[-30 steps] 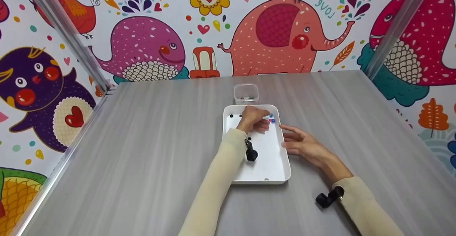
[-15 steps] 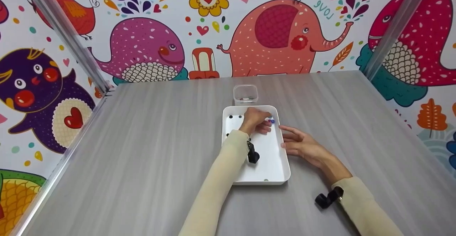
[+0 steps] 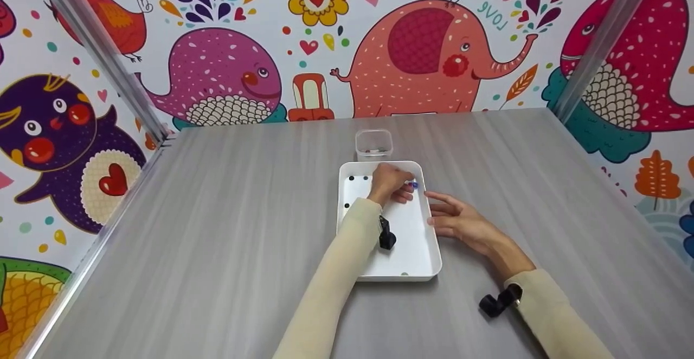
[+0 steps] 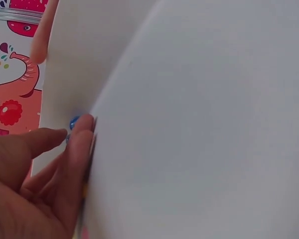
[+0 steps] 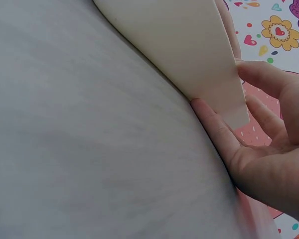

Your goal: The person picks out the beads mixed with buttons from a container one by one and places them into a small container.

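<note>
A white tray (image 3: 434,250) lies on the grey table. My left hand (image 3: 404,185) reaches into its far right corner with fingers curled down. In the left wrist view the thumb and a fingertip (image 4: 83,130) pinch a small blue bead (image 4: 74,122) against the tray wall (image 4: 65,64). The same blue bead (image 3: 415,185) shows just past the knuckles in the head view. My right hand (image 3: 455,218) lies outside the tray with straight fingers (image 5: 214,124) touching its right wall (image 5: 189,50); it holds nothing.
A small clear container (image 3: 373,143) stands just behind the tray. A few black beads (image 3: 351,178) lie in the tray's far left part. The patterned walls and metal posts (image 3: 103,55) close in the grey table (image 3: 217,212).
My left hand's fingers have closed in on the blue beads in the tray's far right corner, hiding most of them. My right hand has stayed against the tray.
</note>
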`<state>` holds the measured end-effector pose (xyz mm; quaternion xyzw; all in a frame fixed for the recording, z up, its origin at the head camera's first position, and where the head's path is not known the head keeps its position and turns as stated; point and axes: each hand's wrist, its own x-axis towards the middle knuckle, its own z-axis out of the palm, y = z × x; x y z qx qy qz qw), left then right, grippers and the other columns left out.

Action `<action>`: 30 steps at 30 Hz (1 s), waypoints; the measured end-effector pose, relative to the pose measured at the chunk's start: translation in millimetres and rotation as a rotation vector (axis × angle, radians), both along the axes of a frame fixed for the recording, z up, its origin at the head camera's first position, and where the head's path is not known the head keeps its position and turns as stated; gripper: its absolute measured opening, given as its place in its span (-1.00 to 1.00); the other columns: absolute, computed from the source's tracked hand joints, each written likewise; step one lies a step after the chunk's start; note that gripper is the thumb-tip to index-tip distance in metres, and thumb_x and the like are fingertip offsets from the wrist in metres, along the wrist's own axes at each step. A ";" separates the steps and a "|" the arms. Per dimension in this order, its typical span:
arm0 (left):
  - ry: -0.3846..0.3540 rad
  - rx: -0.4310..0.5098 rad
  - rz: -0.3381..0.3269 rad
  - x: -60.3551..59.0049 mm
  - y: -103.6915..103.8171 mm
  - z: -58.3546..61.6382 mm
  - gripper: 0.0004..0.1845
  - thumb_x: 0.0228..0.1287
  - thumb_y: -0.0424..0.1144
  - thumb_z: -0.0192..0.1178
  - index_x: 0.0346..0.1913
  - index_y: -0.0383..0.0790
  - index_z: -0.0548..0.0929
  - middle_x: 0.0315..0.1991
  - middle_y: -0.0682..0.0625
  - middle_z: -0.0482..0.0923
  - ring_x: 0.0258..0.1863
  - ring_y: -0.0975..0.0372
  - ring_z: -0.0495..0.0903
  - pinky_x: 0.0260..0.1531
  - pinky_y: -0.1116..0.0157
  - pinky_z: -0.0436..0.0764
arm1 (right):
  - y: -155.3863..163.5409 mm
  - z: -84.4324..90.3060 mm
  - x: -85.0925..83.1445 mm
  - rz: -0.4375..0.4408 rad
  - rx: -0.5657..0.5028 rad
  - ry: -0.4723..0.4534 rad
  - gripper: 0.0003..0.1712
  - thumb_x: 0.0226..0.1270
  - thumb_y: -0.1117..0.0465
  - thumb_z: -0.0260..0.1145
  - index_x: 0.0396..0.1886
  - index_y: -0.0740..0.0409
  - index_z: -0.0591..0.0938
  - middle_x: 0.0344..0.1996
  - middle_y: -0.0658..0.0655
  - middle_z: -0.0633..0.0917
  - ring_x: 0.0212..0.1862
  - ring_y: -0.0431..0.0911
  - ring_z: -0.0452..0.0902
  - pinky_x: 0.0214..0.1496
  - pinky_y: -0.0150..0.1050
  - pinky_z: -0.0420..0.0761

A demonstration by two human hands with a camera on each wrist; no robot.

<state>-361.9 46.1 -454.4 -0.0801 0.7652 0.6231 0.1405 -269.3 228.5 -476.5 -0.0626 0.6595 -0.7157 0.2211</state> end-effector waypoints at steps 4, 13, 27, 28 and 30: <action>0.033 -0.015 0.004 -2.1 -0.3 -2.4 -0.85 0.28 -0.37 0.26 -0.26 -0.45 0.71 -0.44 -0.31 0.75 -0.81 0.24 0.57 -0.86 0.39 0.60 | -1.3 -0.8 -0.3 -0.004 0.008 0.005 -0.07 0.32 0.39 0.34 0.59 0.15 0.11 0.48 0.47 0.19 0.26 -0.01 0.49 0.21 -0.20 0.72; 0.030 -0.017 0.016 -1.9 -2.1 -5.3 -0.85 0.28 -0.39 0.26 -0.26 -0.48 0.72 -0.43 -0.31 0.76 -0.83 0.26 0.56 -0.86 0.38 0.61 | -4.2 -3.7 -0.5 0.013 0.003 0.012 -0.08 0.34 0.38 0.33 0.59 0.18 0.09 0.47 0.47 0.19 0.27 -0.02 0.49 0.22 -0.20 0.71; -0.014 -0.023 0.033 -0.9 -5.3 8.5 -0.81 0.27 -0.35 0.28 -0.18 -0.47 0.68 -0.30 -0.34 0.76 -0.83 0.24 0.56 -0.85 0.38 0.62 | -0.8 0.2 1.0 0.006 0.008 0.009 -0.08 0.34 0.37 0.34 0.60 0.16 0.10 0.47 0.48 0.18 0.27 0.00 0.49 0.22 -0.21 0.71; -0.016 -0.014 0.038 -0.5 -6.0 10.1 -0.82 0.27 -0.34 0.28 -0.19 -0.45 0.68 -0.30 -0.33 0.76 -0.83 0.24 0.56 -0.83 0.38 0.63 | -0.1 0.4 1.0 0.004 0.009 0.008 -0.07 0.33 0.37 0.34 0.60 0.16 0.10 0.47 0.48 0.18 0.27 0.00 0.49 0.22 -0.20 0.71; -0.020 0.010 0.050 0.9 -8.0 12.8 -0.87 0.27 -0.34 0.28 -0.23 -0.39 0.65 -0.29 -0.33 0.77 -0.81 0.23 0.58 -0.78 0.35 0.67 | 1.1 0.5 1.0 0.002 0.010 0.005 -0.07 0.33 0.37 0.35 0.60 0.16 0.10 0.47 0.48 0.18 0.26 0.00 0.50 0.22 -0.20 0.71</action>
